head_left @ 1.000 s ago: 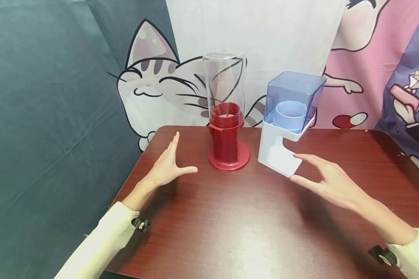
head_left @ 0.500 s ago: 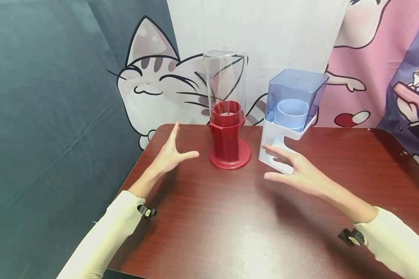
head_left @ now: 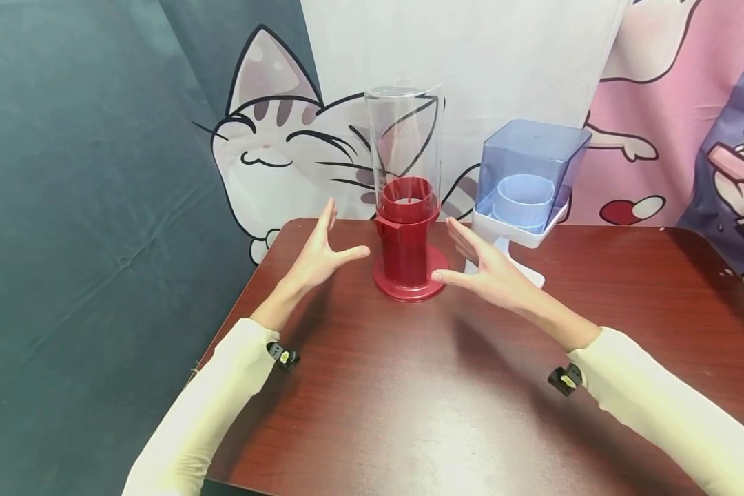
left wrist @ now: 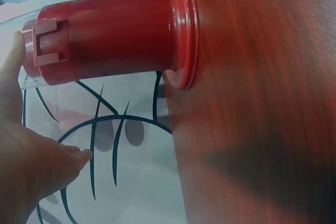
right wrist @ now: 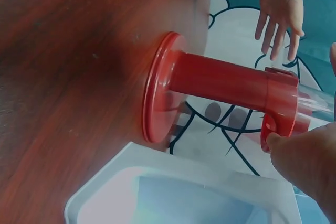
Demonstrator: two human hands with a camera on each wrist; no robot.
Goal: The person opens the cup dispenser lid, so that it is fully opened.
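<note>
A red dispenser (head_left: pixel 404 251) with a round base stands upright on the table. Its clear tube (head_left: pixel 407 138) rises above a red collar. To its left, my left hand (head_left: pixel 317 262) is held in the air with fingers extended and thumb spread, apart from the dispenser. My right hand (head_left: pixel 494 277) is on the other side, fingers extended and thumb spread, partly in front of a white stand with a blue see-through box (head_left: pixel 533 148). In the right wrist view the right thumb (right wrist: pixel 278 142) overlaps the dispenser's collar; whether they touch, I cannot tell. Neither hand holds anything.
The blue-topped white dispenser (head_left: pixel 514 227) stands at the right of the red one, its lower part half hidden by the right hand. A brown wooden table (head_left: pixel 397 386) reaches back to a printed cat curtain (head_left: pixel 266 145).
My right hand has moved left, from the white dispenser's foot to the red dispenser's right side. My left hand has shifted slightly forward and right. Both dispensers stay in place.
</note>
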